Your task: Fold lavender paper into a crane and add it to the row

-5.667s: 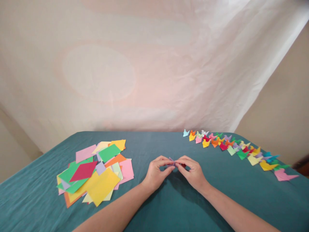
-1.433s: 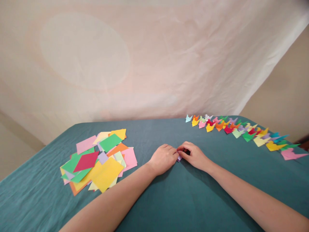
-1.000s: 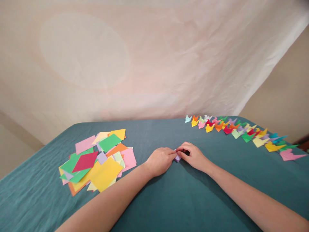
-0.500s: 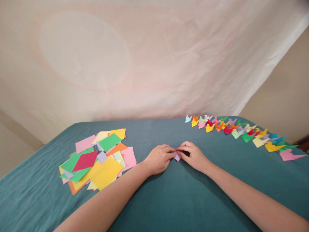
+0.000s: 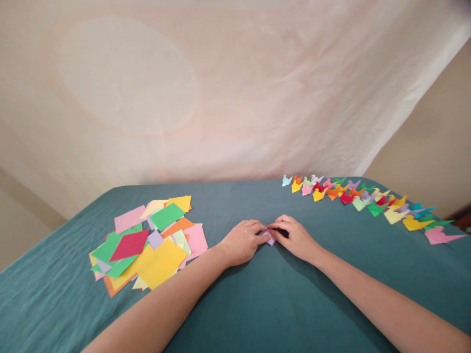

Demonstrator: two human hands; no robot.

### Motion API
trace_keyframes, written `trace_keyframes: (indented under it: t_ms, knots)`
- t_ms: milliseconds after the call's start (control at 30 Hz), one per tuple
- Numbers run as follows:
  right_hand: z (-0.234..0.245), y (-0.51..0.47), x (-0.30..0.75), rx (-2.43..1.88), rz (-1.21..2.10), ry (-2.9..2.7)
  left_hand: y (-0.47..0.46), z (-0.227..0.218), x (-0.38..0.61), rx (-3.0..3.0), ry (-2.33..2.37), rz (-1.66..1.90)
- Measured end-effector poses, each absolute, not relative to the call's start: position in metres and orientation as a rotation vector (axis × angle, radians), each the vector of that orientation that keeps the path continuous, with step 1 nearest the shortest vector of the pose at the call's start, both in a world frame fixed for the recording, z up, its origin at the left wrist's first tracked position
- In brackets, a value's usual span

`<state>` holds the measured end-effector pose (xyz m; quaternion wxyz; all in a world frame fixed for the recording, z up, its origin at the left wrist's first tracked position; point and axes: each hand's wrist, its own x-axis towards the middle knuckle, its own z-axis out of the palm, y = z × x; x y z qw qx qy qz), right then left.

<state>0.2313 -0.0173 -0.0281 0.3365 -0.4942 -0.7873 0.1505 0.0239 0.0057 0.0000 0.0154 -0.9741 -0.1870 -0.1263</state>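
Observation:
A small piece of folded lilac origami paper [image 5: 271, 241] lies on the green-blue cloth between my two hands, partly covered by fingers. My left hand [image 5: 243, 242] is closed on its left side, thumb and fingertips pressing it. From the right, my right hand [image 5: 294, 238] pinches the paper's upper edge between thumb and fingers. The fingertips of both hands almost meet there. How the paper's far side is folded stays hidden.
Left of my hands lies a loose pile of coloured paper sheets [image 5: 162, 262]. Several folded paper birds [image 5: 395, 214] stand in slanting rows along the right back of the cloth-covered table [image 5: 235, 314]. A pale fabric sheet [image 5: 235, 88] hangs behind.
My left fingers have shifted slightly on the lilac paper, and more of it shows beneath the left thumb. My right hand has stayed in place.

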Motion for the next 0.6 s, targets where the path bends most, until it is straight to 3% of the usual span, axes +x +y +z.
trace_keyframes:
  t_ms: [600]
  knots:
    - [-0.026,-0.018,0.231,-1.268,0.406,-2.059,-0.002,0.012,0.02,-3.035,-0.581,-0.204]
